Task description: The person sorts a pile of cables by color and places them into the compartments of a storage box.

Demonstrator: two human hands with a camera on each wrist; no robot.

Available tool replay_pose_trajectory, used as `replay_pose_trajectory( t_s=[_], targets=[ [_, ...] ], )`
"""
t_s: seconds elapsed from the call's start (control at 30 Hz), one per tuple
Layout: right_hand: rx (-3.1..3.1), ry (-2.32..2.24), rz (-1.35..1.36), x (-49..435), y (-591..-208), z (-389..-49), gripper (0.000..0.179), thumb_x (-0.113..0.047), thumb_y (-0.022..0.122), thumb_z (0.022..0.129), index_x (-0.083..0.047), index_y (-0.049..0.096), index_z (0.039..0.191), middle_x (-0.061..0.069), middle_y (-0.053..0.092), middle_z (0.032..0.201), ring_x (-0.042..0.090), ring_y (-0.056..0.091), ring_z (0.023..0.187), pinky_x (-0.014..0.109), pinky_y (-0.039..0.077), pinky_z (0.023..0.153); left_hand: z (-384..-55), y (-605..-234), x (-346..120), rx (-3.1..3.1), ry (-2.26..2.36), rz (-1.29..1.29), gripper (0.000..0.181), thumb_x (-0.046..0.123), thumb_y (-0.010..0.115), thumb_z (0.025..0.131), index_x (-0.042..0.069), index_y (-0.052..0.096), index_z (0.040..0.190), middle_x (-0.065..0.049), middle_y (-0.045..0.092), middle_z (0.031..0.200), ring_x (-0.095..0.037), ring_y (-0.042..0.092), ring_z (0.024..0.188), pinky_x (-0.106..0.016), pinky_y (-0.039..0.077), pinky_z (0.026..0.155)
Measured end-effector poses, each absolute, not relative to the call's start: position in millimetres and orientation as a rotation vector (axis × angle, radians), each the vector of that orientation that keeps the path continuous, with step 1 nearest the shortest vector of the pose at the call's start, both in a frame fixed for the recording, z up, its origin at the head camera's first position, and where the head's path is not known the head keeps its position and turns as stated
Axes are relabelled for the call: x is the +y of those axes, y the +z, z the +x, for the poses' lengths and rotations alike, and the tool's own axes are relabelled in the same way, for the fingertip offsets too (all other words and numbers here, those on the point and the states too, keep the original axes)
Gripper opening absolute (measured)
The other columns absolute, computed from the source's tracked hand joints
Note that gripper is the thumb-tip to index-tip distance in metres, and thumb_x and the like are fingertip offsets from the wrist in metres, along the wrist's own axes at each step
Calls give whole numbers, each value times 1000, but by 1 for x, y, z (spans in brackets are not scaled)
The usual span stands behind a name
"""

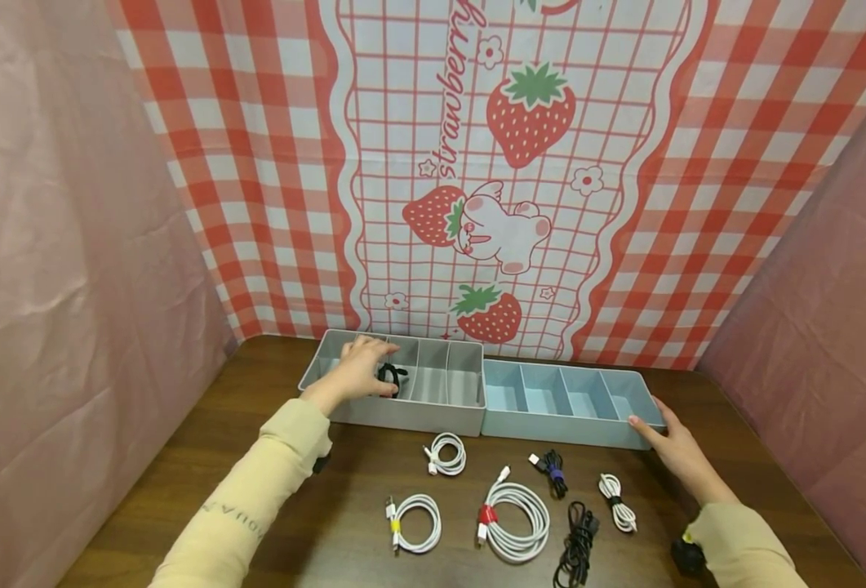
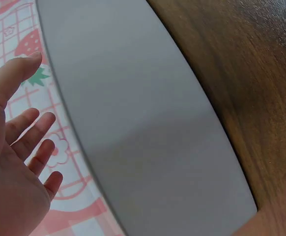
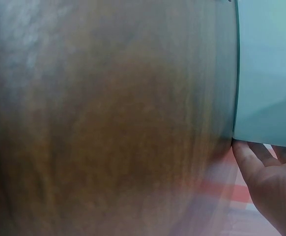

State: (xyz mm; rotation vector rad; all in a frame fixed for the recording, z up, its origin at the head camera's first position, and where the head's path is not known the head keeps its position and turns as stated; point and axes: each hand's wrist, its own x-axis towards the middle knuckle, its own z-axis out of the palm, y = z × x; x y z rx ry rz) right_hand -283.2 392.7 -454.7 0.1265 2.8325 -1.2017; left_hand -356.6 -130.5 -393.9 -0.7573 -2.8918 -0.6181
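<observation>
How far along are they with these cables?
Early on, it seems: one black cable appears already in the grey tray. Under way: the left hand is at that cable, fingers loose, while the right hand holds the blue tray's end. Probably left: six bundled cables on the table.

Soft, even light fills the head view, with a pale sheen on the table (image 1: 352,523) in front of the grey box (image 1: 418,415). In the left wrist view, distortion bows the box's edges — a soft shadow crosses its wall. The right wrist view smears the table — dim, blurred.
</observation>
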Motion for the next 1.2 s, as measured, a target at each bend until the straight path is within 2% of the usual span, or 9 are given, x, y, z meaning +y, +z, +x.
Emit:
replay_pose_trajectory(
  t_s=[0.27,0.8,1.2],
  targets=[
    [2834,-1198,132,392,-455,-283,92,-51,46,95,1,-8,148,39,3,148,56,13,132,68,18,101,-348,-386,-130,-2884,-653,-727,72,37,78,76,12,49,137,-8,52,135,-29,36,127,-52,23,102],
    [2834,-1206,121,392,-454,-281,92,-50,46,95,2,-7,148,39,4,147,56,14,132,68,19,101,-320,-368,-114,-2791,-628,-732,72,37,77,74,9,51,134,-11,53,133,-32,40,123,-54,27,99],
    [2832,-1206,130,390,-452,-282,92,-51,45,95,2,-8,148,39,5,147,56,15,131,68,20,101,-299,-357,-99,-2774,-647,-681,73,40,78,74,11,49,135,-10,52,132,-30,39,122,-51,28,99]
  ],
)
